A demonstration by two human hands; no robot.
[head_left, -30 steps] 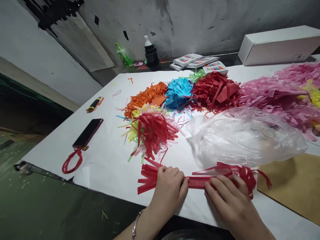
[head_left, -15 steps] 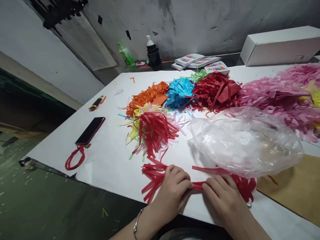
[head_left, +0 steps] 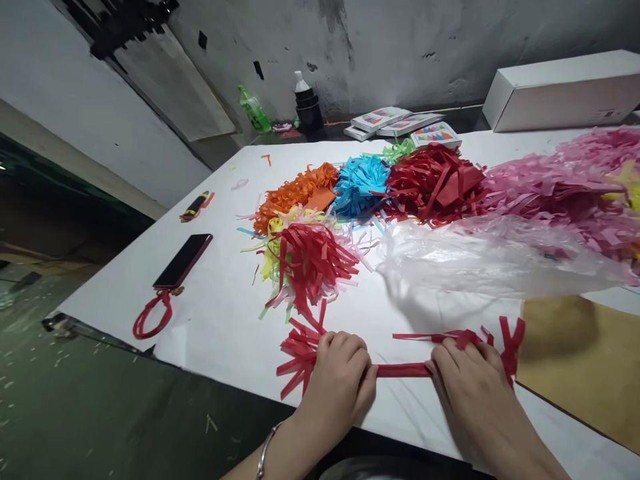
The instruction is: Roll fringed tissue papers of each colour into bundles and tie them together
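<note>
A length of red fringed paper (head_left: 403,370) stretches between both hands over the white tabletop, its middle drawn into a narrow band. My left hand (head_left: 343,373) is closed around its left part, and cut strips fan out beyond the knuckles. Closed on the right part is my right hand (head_left: 467,377), with loose red strips showing above and to the right of it. Just beyond the left hand lies a red paper tassel (head_left: 315,263) on top of yellow and pink strips. The fingertips of both hands are partly hidden.
A clear plastic bag (head_left: 500,260) lies beyond my right hand, near a brown board (head_left: 575,367). Orange (head_left: 300,193), blue (head_left: 363,183), dark red (head_left: 435,183) and pink fringe piles (head_left: 560,187) line the back. A phone (head_left: 184,260) lies left, near the table edge.
My hands have moved apart, the right one to the right, and more of the red band shows between them. The plastic bag has sunk flatter and shifted back, uncovering more of the brown board.
</note>
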